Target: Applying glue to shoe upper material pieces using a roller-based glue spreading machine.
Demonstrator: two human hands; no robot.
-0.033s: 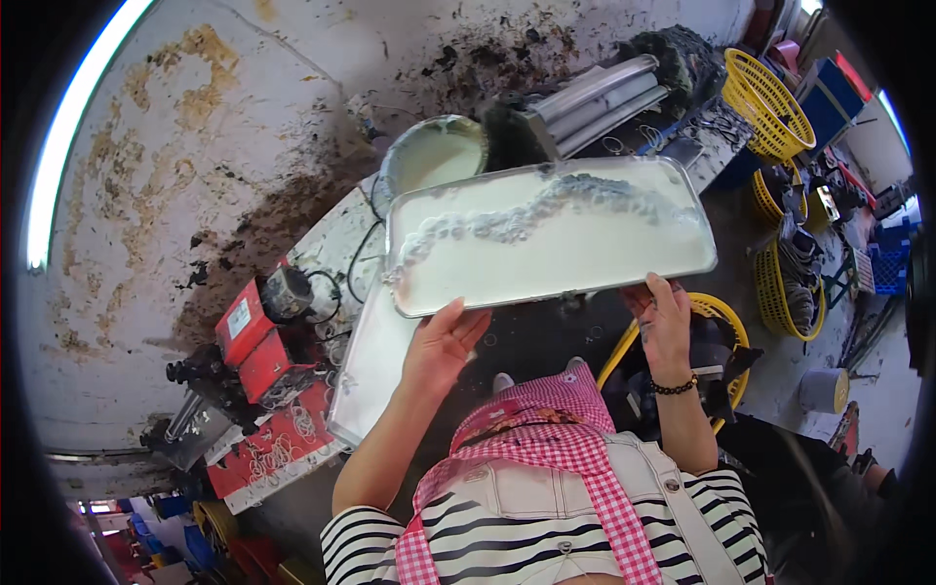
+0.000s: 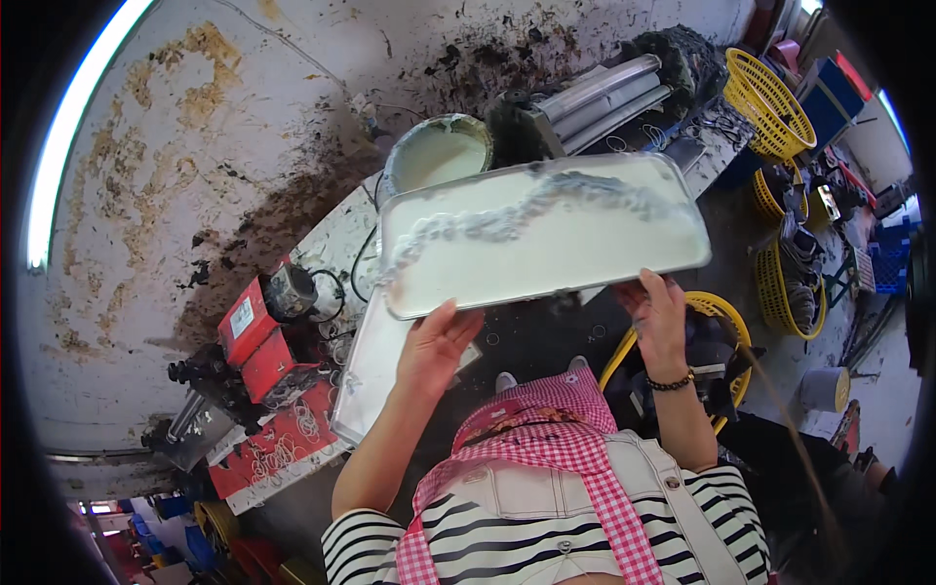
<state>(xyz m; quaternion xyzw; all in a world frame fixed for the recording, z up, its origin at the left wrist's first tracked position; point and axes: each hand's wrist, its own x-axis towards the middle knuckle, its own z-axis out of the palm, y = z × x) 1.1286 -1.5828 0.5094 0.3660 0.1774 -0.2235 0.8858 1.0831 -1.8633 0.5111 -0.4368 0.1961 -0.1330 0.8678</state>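
Both my hands hold a wide shallow tray [image 2: 624,234] by its near edge, thumbs at the rim and fingers partly hidden below it. White material fills it, with a bumpy grey streak running along its far part. My left hand [image 2: 437,351] is closed at the near left corner. My right hand [image 2: 659,317], a beaded bracelet at its wrist, grips the near edge toward the right. Just beyond the tray's far left side stands a round bucket [image 2: 439,156] of white liquid. Another pale flat tray or panel [image 2: 366,375] lies beside my left forearm.
A red machine [image 2: 255,336] stands on the left bench near a red surface [image 2: 283,439] strewn with pale rings. Long metal rollers [image 2: 604,97] lie at the back. Yellow baskets [image 2: 770,102] stand at right; another yellow basket [image 2: 723,304] with dark contents sits by my right arm.
The tray has shifted slightly left, and both hands keep their hold on it. A thin brown strand or stick at the lower right has moved.
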